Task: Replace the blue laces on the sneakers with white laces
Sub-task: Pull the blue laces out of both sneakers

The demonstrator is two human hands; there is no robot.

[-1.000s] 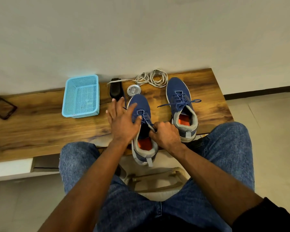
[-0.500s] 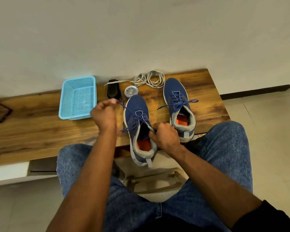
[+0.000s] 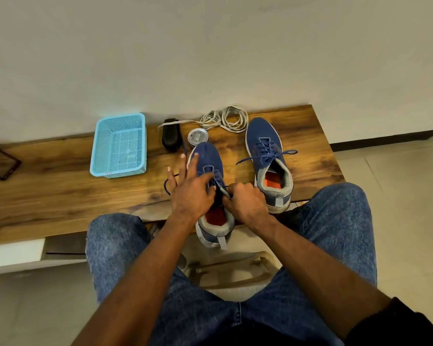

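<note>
Left hand [image 3: 190,193]: fingers spread and straight over the near sneaker [image 3: 211,191], thumb at the blue lace [image 3: 216,179]; whether it pinches cannot be told.
Right hand [image 3: 245,203]: clenched on the tongue, likely steadying the sneaker for unlacing.
White laces [image 3: 223,119]: coiled at the bench [image 3: 60,196] rear, in reach.
</note>
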